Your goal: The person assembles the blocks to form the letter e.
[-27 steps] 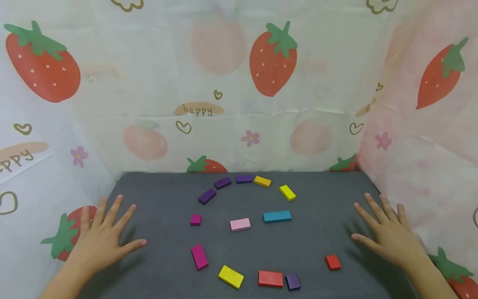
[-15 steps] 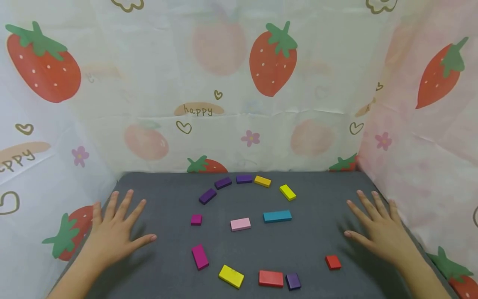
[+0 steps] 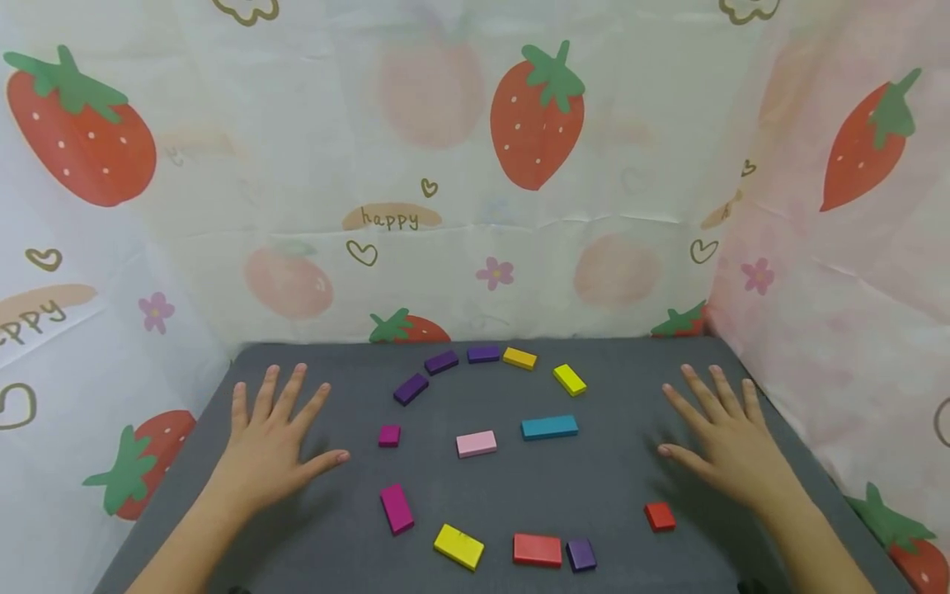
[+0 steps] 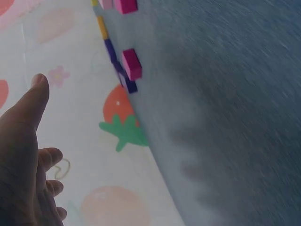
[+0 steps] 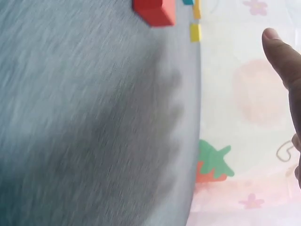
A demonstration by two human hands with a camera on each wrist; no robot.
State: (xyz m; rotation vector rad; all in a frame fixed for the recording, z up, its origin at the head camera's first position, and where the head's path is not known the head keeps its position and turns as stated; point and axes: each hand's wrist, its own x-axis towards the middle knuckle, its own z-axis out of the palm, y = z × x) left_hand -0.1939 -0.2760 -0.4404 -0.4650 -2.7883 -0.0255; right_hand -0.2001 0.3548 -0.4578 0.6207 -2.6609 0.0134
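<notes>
My left hand hovers over the left part of the dark grey mat with fingers spread, holding nothing. Nearest to it are a small magenta block and a longer magenta block. On the other side my right hand, also spread and holding nothing, is above the mat beyond a small red block. Between the hands lie a pink block and a blue block. Along the front are a yellow block, a red block and a small purple block.
At the back, an arc holds several purple blocks, an orange block and a bright yellow block. Strawberry-printed cloth walls the grey mat at the back and both sides.
Both hands have moved inward over the mat and slightly farther from me, fingers still spread. The blocks stay where they were; the head view has shifted slightly.
</notes>
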